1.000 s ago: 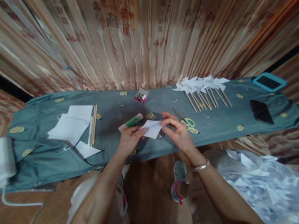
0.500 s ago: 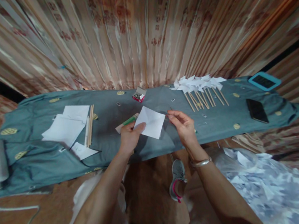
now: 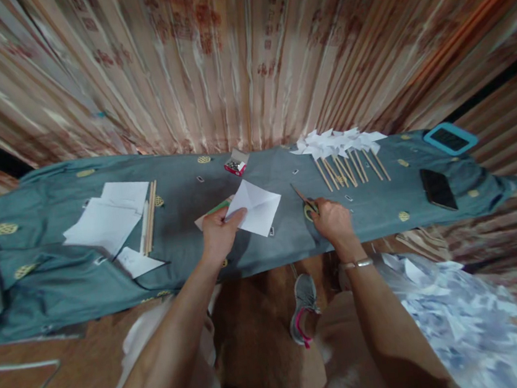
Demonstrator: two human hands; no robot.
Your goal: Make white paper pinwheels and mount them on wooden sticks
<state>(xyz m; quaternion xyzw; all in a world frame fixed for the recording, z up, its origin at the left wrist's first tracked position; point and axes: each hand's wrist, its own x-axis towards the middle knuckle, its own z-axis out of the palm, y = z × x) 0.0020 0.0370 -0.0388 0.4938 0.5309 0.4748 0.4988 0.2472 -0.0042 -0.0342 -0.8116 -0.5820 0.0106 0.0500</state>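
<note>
A creased white paper square [image 3: 260,206] is pinched at its left corner by my left hand [image 3: 219,234], thumb on top. Partly under that hand lies a green and tan flat item [image 3: 209,213] whose kind I cannot make out. My right hand [image 3: 334,217] is closed around the yellow-handled scissors [image 3: 307,204], their blades pointing up and left toward the paper but apart from it. Behind the right hand, several white paper pinwheels [image 3: 339,142] on wooden sticks lie in a row.
An open red box of small metal pins [image 3: 236,163] stands at the back middle. White sheets [image 3: 103,221] and wooden sticks [image 3: 151,217] lie left. A black phone [image 3: 438,189] and a blue-framed device [image 3: 451,138] are on the right. A bag of paper pinwheels [image 3: 463,314] stands below the cloth-covered table [image 3: 248,264].
My right hand has moved away from the paper's right corner and now grips the scissors. The left hand keeps the paper square in nearly the same place. The whole view has shifted slightly.
</note>
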